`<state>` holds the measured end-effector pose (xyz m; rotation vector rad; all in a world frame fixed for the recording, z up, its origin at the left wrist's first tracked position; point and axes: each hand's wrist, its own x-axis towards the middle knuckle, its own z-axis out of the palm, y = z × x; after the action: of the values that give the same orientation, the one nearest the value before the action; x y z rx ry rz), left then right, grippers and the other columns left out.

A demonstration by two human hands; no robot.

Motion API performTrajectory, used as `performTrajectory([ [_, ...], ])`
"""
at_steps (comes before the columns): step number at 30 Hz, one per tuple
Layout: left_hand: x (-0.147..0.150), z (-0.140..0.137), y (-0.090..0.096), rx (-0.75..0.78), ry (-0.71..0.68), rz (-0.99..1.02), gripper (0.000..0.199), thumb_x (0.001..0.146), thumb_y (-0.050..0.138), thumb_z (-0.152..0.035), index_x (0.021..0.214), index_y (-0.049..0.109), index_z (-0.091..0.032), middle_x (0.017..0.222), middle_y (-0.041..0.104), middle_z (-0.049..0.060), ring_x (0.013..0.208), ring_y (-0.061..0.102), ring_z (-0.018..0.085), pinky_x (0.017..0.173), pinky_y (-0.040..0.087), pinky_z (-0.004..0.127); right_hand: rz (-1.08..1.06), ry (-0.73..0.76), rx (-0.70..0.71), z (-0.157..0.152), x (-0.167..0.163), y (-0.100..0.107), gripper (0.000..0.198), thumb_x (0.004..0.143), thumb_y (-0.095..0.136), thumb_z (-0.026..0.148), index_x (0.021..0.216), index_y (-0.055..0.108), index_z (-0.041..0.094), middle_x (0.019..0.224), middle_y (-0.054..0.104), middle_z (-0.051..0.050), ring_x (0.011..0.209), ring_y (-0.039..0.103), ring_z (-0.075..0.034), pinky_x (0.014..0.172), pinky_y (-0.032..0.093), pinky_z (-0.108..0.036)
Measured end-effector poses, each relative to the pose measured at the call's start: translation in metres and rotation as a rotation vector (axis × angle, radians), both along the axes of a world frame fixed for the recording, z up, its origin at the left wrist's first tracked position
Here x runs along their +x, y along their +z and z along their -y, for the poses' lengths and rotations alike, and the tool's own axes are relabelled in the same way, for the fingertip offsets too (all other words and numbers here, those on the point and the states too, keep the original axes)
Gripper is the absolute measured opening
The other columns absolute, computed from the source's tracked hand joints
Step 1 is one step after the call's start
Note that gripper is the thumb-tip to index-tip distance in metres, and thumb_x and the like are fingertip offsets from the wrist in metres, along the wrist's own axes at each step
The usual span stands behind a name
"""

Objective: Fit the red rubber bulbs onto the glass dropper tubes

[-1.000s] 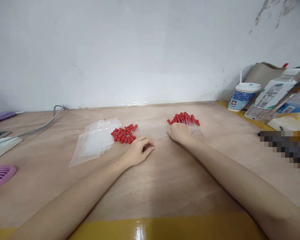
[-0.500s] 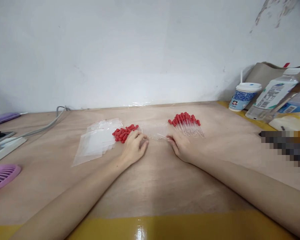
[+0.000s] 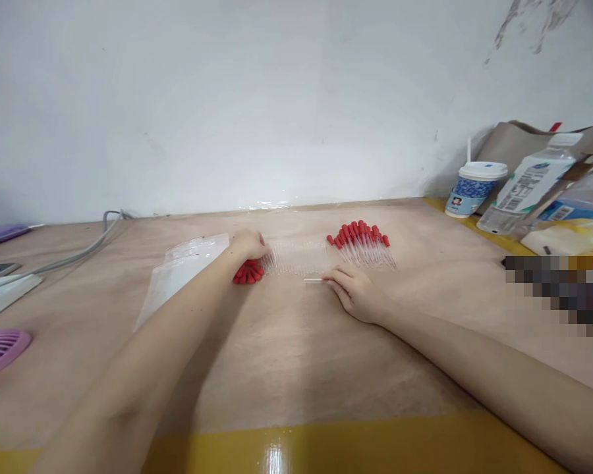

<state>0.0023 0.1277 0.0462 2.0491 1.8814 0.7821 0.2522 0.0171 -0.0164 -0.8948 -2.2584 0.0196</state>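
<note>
My left hand (image 3: 248, 245) reaches over a pile of small red rubber bulbs (image 3: 248, 272), its fingers curled down at the far side. A sliver of red shows by its fingertips, but what they grip is mostly hidden. Between the thumb and fingers of my right hand (image 3: 350, 289), a thin clear tube (image 3: 314, 281) lies nearly level, pointing left. A row of similar clear tubes (image 3: 296, 258) lies side by side between my hands. Beyond my right hand, droppers with red bulbs (image 3: 360, 240) are fanned out on the table.
Clear plastic bags (image 3: 178, 276) lie partly under my left forearm. To the right stand a paper cup (image 3: 476, 191) with a straw and a leaning plastic bottle (image 3: 528, 181). A grey cable (image 3: 86, 253) and a pink slatted object (image 3: 2, 352) are at left.
My left hand has moved farther away and left, over the bulb pile, and its fingers have curled down. The tube in my right hand has come nearer, clear of the row.
</note>
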Motion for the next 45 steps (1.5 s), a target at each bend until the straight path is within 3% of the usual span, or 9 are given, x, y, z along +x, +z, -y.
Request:
performTrajectory([
  [3,0.002,0.002,-0.001,-0.014,0.034,-0.085,0.025,0.049,0.073,-0.018,0.042,0.05,-0.018,0.044,0.049,0.002,0.07,0.059,0.024,0.073,0.042,0.034,0.003,0.004,-0.008,-0.001,0.0,-0.001,0.025,0.09,0.034,0.021,0.096,0.057,0.016,0.086,0.058,-0.008,0.081,0.053,-0.017,0.073,0.044,-0.031],
  [6,0.006,0.018,0.004,0.093,0.027,-0.098,0.013,0.062,0.066,-0.024,0.059,0.055,-0.017,0.068,0.059,0.006,0.083,0.057,0.024,0.078,0.041,0.035,-0.009,0.02,-0.028,-0.001,0.0,-0.002,0.023,0.09,0.034,0.021,0.097,0.056,0.016,0.088,0.057,-0.008,0.082,0.054,-0.017,0.073,0.044,-0.031],
  [10,0.014,0.058,-0.001,0.276,-0.173,0.212,0.017,0.079,0.052,-0.032,0.088,0.05,-0.018,0.078,0.058,0.003,0.07,0.056,0.015,0.067,0.044,0.028,-0.04,0.017,-0.055,-0.001,-0.001,-0.001,0.021,0.089,0.034,0.02,0.095,0.053,0.017,0.089,0.056,-0.008,0.082,0.053,-0.017,0.072,0.045,-0.03],
  [13,0.022,0.09,-0.016,0.109,-0.38,0.484,0.018,0.08,0.051,-0.031,0.092,0.046,-0.018,0.074,0.057,0.0,0.067,0.056,0.012,0.065,0.045,0.025,-0.042,-0.005,-0.069,0.0,-0.001,0.0,0.019,0.088,0.033,0.019,0.092,0.052,0.018,0.087,0.056,-0.007,0.08,0.053,-0.017,0.071,0.044,-0.029],
  [17,0.033,0.114,-0.034,-0.195,-0.39,0.679,0.013,0.078,0.054,-0.023,0.089,0.052,-0.016,0.087,0.064,0.005,0.078,0.062,0.013,0.078,0.046,0.03,-0.019,-0.042,-0.068,0.0,0.0,0.002,0.017,0.088,0.034,0.02,0.089,0.051,0.018,0.083,0.057,-0.006,0.077,0.052,-0.016,0.07,0.041,-0.029],
  [21,0.037,0.118,-0.043,-0.277,-0.337,0.753,0.015,0.069,0.065,-0.02,0.076,0.052,-0.015,0.078,0.065,0.003,0.074,0.063,0.014,0.072,0.047,0.028,-0.009,-0.036,-0.053,0.002,0.0,0.004,0.017,0.088,0.035,0.021,0.087,0.052,0.018,0.081,0.059,-0.005,0.073,0.052,-0.015,0.068,0.04,-0.028],
  [31,0.033,0.114,-0.055,-0.166,-0.404,0.733,0.026,0.071,0.064,-0.028,0.071,0.04,-0.018,0.07,0.06,-0.001,0.075,0.064,0.016,0.065,0.048,0.027,-0.053,-0.05,-0.116,0.014,-0.004,0.007,0.018,0.088,0.037,0.026,0.085,0.053,0.018,0.076,0.058,-0.005,0.068,0.053,-0.014,0.061,0.04,-0.026],
  [38,0.035,0.115,-0.053,-0.162,-0.407,0.747,0.028,0.068,0.067,-0.026,0.09,0.052,-0.016,0.088,0.061,0.004,0.075,0.062,0.013,0.072,0.049,0.029,-0.032,0.004,-0.08,0.013,-0.005,0.009,0.02,0.088,0.037,0.025,0.082,0.055,0.018,0.072,0.058,-0.004,0.067,0.052,-0.014,0.062,0.04,-0.026],
  [45,0.037,0.121,-0.053,-0.152,-0.468,0.682,0.02,0.074,0.061,-0.03,0.083,0.06,-0.013,0.068,0.061,0.001,0.062,0.059,0.012,0.063,0.048,0.026,-0.065,0.101,-0.149,0.009,-0.003,0.008,0.024,0.089,0.039,0.027,0.084,0.06,0.019,0.069,0.056,-0.001,0.064,0.05,-0.012,0.06,0.038,-0.023],
])
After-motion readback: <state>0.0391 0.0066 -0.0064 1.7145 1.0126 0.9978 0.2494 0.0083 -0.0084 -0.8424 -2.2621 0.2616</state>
